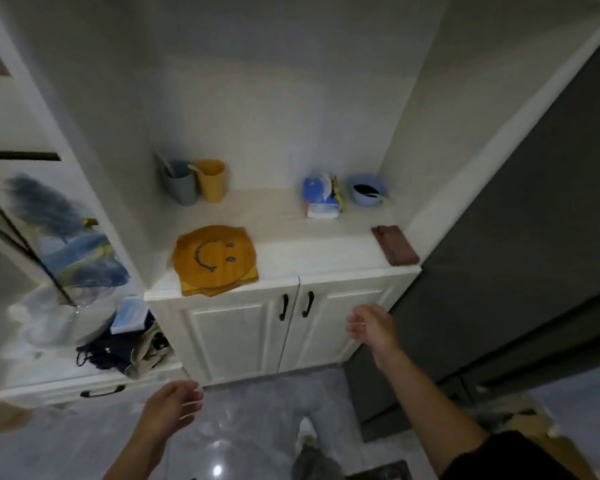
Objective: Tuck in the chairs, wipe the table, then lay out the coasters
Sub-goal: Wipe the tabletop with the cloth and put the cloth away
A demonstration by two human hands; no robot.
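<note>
Stage of the task, judged from this view: neither chairs nor the table appear, so whether the tucking and wiping are done cannot be told. The person stands before a white cabinet with both hands free, which suggests the coaster step is at hand, with nothing yet picked up or laid out.

Left to right. A lower shelf (42, 379) at far left carries clear plastic, a blue packet and dark fabric, all blurred. The left hand (174, 407) hangs low above the floor, fingers loosely spread and holding nothing. On the bench (312, 251), near its left front corner, lies the stack of coasters (215, 259): round, mustard-yellow, flat, the top one bearing a dark smiling face, with squarish yellow corners showing beneath it at the back and front. How many lie in the stack cannot be counted. Behind them, near the wall, stand a grey cup (182, 183) and a yellow cup (211, 180), touching or nearly so. Further right sit a tissue pack (321, 199) and a blue bowl (368, 190), then a brown cloth (395, 244) at the right front corner. The right hand (373, 327) is raised before the right cabinet door (340, 327), fingers open and slightly curled, empty, below the bench edge and well apart from the coasters.
</note>
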